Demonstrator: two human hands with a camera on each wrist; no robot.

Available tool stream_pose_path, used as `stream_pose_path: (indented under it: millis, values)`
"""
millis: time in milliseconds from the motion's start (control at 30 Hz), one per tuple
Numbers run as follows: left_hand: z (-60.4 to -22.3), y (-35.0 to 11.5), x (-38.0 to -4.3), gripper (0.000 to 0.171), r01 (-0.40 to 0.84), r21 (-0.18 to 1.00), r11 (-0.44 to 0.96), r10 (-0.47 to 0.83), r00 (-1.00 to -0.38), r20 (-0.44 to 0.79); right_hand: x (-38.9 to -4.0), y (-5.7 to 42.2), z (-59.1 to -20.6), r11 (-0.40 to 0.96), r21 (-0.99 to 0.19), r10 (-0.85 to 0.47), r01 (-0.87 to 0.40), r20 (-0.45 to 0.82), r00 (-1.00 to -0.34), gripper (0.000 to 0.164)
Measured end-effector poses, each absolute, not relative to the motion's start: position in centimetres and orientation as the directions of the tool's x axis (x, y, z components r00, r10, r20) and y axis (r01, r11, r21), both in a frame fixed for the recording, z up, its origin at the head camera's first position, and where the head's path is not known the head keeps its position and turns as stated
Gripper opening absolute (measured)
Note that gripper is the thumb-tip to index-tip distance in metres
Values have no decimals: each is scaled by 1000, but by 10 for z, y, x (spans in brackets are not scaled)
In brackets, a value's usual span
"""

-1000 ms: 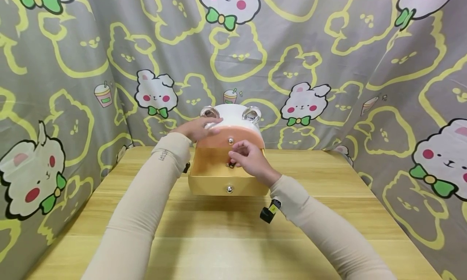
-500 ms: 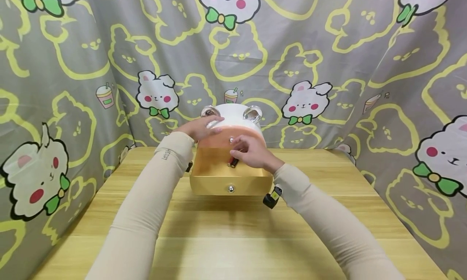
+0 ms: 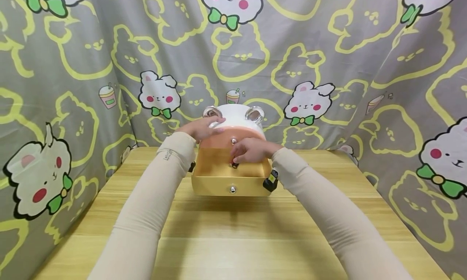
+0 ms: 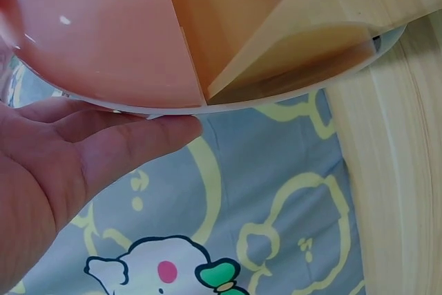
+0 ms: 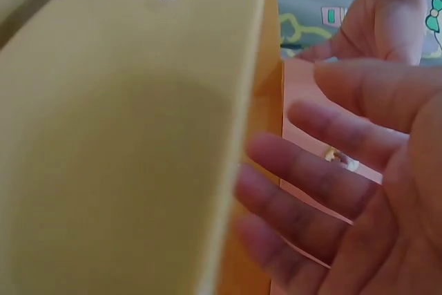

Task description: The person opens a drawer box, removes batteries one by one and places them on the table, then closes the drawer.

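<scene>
Over the pulled-out yellow drawer [image 3: 211, 185], the right hand [image 3: 251, 150] hangs with fingers loosely parted, partly hiding a dark object [image 3: 235, 165] inside, too small to identify. The left hand [image 3: 200, 128], fingers extended and cropped in its wrist view, touches the cabinet [image 3: 235, 116] on the table [image 3: 226, 243].

Grey curtain [image 3: 251, 49] cloth hangs from 9 o'clock round through 12 to 3, softly creased, turning corners near 10 and 2. Yellow animal outlines cover it, with white rabbit heads [image 3: 309, 101] in green bows at 10, 12 and 2. A pink printed cup [image 3: 232, 97] shows at 12. A pale wood-grain table [image 3: 233, 225] spreads across 6 o'clock, its surface catching a soft, pale sheen.
</scene>
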State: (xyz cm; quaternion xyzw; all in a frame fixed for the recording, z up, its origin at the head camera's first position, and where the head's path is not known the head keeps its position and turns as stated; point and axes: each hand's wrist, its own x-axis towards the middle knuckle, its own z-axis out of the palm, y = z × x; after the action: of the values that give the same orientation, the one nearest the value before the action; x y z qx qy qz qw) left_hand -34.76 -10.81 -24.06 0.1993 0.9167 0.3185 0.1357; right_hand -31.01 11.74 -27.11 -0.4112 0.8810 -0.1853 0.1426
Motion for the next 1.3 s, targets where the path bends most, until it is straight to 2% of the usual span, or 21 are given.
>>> stream_pose_path:
  millis: [100,200,533,767,1000,1300]
  values:
    - [-241,-109,-348,60,282,638,717,451,-885,-116,-315,116,-270,568,-428,-814,-703,-163,-558,24]
    - [-241,-109,-348,59,291,636,715,456,-883,-109,-319,115,-270,567,-435,-820,-699,-221,-527,27]
    - [-241,-108,-344,59,255,705,662,470,-874,-125,-329,114,-271,608,-419,-794,-674,-316,-520,32]
    - [-242,-107,-345,59,256,693,674,462,-878,-125,-334,113,-263,671,-357,-740,-650,-376,-557,34]
    - [-243,-108,-347,59,254,685,683,452,-883,-123,-342,115,-261,707,-322,-699,-630,-454,-552,42]
    - [-243,-107,-348,58,264,672,692,460,-878,-128,-353,120,-270,712,-414,-690,-567,-560,-458,48]
